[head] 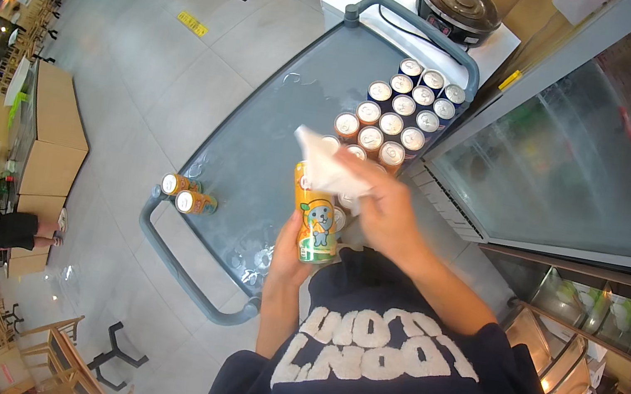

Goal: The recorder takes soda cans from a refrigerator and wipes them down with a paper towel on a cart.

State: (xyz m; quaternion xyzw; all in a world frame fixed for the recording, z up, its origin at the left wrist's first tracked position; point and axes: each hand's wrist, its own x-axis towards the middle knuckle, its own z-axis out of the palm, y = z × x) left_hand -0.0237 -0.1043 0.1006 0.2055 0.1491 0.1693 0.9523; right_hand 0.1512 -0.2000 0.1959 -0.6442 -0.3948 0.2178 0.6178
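Observation:
My left hand [287,255] grips an orange drink can [318,226] low on its side, and the can leans a little. The can bears a cartoon animal and a green base. In my right hand [389,210] is a folded white cloth or paper wipe [327,164], blurred, laid over the can's upper end. Beneath both hands lies a wet grey cart top [266,119]. Several upright cans [391,123] stand in rows along its right side, some partly hidden behind my right hand. Two more orange cans [197,203] stand at its left edge.
Grey cart handles [192,283] rise at both ends. A fogged glass-door cooler [589,150] stands close on the right. Beyond the cart, a lidded electric pan [460,7] sits on a white table. At far left a person [6,228] is near a counter; wooden chairs [71,363] stand lower left.

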